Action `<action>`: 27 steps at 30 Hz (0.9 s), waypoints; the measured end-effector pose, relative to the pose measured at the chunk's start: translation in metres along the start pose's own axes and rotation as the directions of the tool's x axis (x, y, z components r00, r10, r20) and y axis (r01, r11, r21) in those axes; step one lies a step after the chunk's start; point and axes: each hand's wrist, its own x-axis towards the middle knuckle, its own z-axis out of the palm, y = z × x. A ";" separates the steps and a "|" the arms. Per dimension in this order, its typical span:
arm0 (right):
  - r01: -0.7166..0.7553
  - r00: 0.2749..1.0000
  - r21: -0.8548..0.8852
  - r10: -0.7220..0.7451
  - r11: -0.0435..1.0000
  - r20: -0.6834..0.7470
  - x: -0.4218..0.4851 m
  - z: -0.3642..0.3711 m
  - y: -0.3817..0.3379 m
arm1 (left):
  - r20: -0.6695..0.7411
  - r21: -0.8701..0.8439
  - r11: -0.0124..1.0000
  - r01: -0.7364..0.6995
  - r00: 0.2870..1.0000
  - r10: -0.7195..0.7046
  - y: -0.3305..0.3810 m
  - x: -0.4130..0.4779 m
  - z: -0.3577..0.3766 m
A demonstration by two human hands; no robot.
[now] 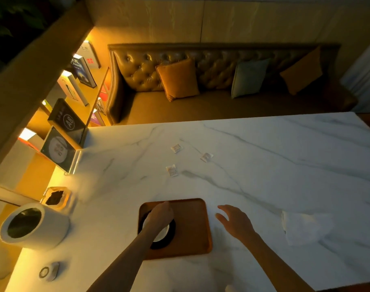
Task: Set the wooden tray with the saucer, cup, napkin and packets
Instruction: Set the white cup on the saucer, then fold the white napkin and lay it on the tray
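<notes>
1. Already the wooden tray (190,241) lies just left of the open, empty right hand (234,222).
2. Napkin (302,228), right of that hand, waits.
3. Left hand (161,217) seemingly grips the cup (162,233) on the black saucer (169,239).
4. Three packets (172,170) lie beyond both hands.

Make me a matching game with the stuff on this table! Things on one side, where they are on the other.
Things:
1. napkin
2. packets
3. saucer
4. right hand

Places:
A. on the wooden tray, under the left hand
B. open over the table, just right of the tray
C. lying far right of the tray
D. scattered beyond the tray

Pairs: 1-C, 2-D, 3-A, 4-B
</notes>
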 end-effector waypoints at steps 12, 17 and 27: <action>-0.042 0.994 0.069 0.035 0.997 0.101 0.055 -0.066 0.094 | -0.033 -0.087 0.994 0.069 0.997 -0.073 0.059 -0.002 0.034; -0.077 0.993 0.157 0.062 0.985 0.097 0.072 -0.068 0.087 | 0.009 -0.036 0.996 0.084 0.996 -0.084 0.059 0.018 0.024; -0.428 0.894 0.200 0.445 0.881 -0.051 0.035 -0.075 0.214 | 0.198 0.124 0.985 -0.121 0.976 0.095 0.201 0.077 0.109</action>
